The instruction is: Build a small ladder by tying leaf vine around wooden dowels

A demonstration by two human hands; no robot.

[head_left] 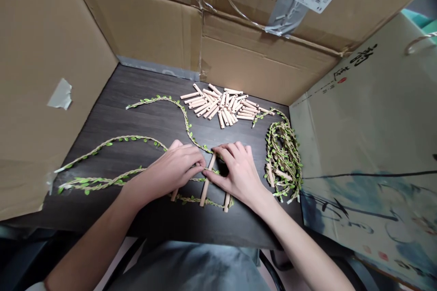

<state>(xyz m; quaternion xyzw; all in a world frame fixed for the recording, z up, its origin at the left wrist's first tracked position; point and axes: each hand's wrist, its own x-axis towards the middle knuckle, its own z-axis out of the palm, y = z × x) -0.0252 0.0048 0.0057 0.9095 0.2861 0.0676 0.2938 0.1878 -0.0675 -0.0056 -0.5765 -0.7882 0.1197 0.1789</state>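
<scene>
At far L, a cardboard wall (41,45) w/ a torn bit of pale tape (60,94) edges the dark, wood-grain surface (150,118). Next, twisted tan cords (129,137) w/ small green leaves trail in from the L. Mid-surface, L hand (179,163): grip looks pinched closed on cord by the middle stick (205,188). That stick lies btwn an L stick (175,194) & an R stick (226,202), leafy cord running along their near ends. R hand (237,168) is just beside, fingers curled nr the middle stick's far end, thumb by the cord; can't tell exactly what its grip has. To do it well, I'd steady the stick w/ R, draw cord w/ L, take up slack evenly & keep sticks parallel. Beyond the hands: a pile of sticks (223,101), smooth pale wood, short & round, holes nr ends. Far R: a lumpy coil of leafy cord (283,145), a couple of sticks caught in it, then a paper bag (351,141), flat-sided, w/ blue wash print & black brushwork.
</scene>
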